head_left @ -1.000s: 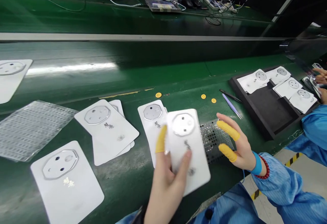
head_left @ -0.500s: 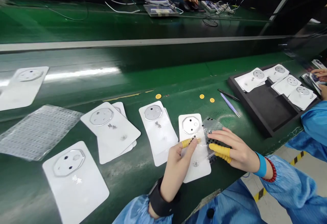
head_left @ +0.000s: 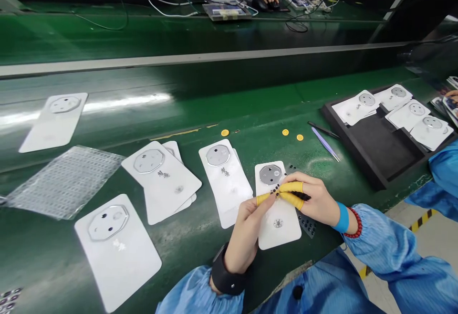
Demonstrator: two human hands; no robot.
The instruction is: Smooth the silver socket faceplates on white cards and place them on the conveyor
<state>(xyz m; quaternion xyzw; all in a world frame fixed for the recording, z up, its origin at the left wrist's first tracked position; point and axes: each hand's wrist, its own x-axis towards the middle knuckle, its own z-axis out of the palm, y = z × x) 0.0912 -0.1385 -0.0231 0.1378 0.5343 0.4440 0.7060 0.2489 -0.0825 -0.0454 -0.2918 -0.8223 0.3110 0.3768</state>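
My left hand (head_left: 248,221) pinches a clear sheet of small black dots (head_left: 307,225) between its thumb and yellow-covered index finger. The sheet lies partly over a white card with a grey octagonal dial (head_left: 279,235) and passes beneath my right hand (head_left: 317,197). My right hand's fingers, wearing yellow finger cots, are closed together at the dots by my left fingertips. Whatever is between them is too small to make out. Beside my left hand lies a short stack of similar white cards (head_left: 223,183).
More white cards (head_left: 171,190) and a clear bubble-patterned sheet (head_left: 67,180) lie to the left. Yellow discs (head_left: 285,132), purple tweezers (head_left: 325,144) and a black tray holding cards (head_left: 379,137) are at the back right. Another person's sleeve (head_left: 443,161) shows at the right edge.
My right hand has moved left, its spread fingers closing into a pinch at my left fingertips. My left hand keeps its pinch. The view has shifted slightly.
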